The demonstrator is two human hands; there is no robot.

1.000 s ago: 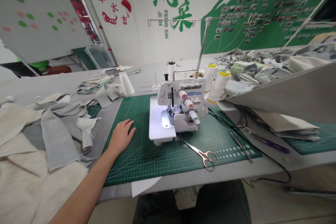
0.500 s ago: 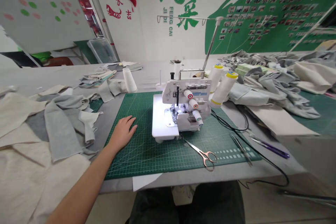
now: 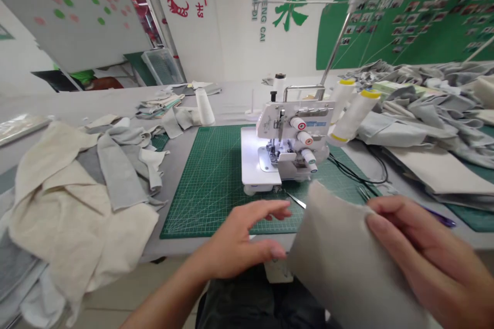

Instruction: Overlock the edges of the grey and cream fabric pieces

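Observation:
A piece of grey fabric (image 3: 343, 257) hangs from my right hand (image 3: 420, 247), pinched at its upper edge between thumb and fingers. My left hand (image 3: 250, 236) is open just left of the fabric, thumb and fingers apart, touching nothing. Beyond both hands the white overlock sewing machine (image 3: 262, 164) stands on the green cutting mat (image 3: 208, 185) with its lamp lit. The fabric hides most of the scissors (image 3: 296, 199); only part of the blades shows in front of the machine.
Beige and grey fabric (image 3: 77, 200) is heaped at the left table edge. More grey cloth (image 3: 417, 113) is piled at the right. White thread cones (image 3: 353, 118) stand behind the machine, and black cables (image 3: 349, 169) run beside it. Tweezers (image 3: 363, 194) lie partly hidden.
My right hand has come into view with the grey fabric. My left hand has lifted off the mat and moved right, towards the fabric. The view has shifted somewhat.

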